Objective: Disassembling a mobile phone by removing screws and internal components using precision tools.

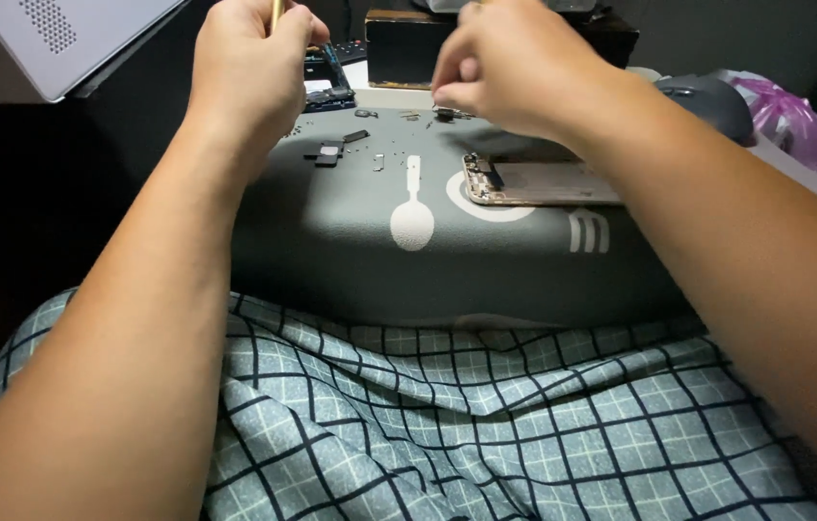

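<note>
My left hand point(249, 68) is closed around a thin yellowish tool point(276, 12), raised over the far left of a grey mat point(351, 241). My right hand point(510, 63) is raised at the far middle, its fingers pinched on a small dark part point(447, 112) just above the mat. An opened phone body point(534, 181) lies on the mat under my right forearm, its inner parts exposed at the left end. Small black parts point(331, 151) and tiny screws lie scattered on the mat near my left hand.
A dark box point(408, 48) stands behind the mat. A computer mouse point(717, 101) and a pink plastic bag point(789, 121) lie at the right. A grey laptop corner point(61, 39) juts in at the top left. Checked cloth point(447, 425) covers my lap.
</note>
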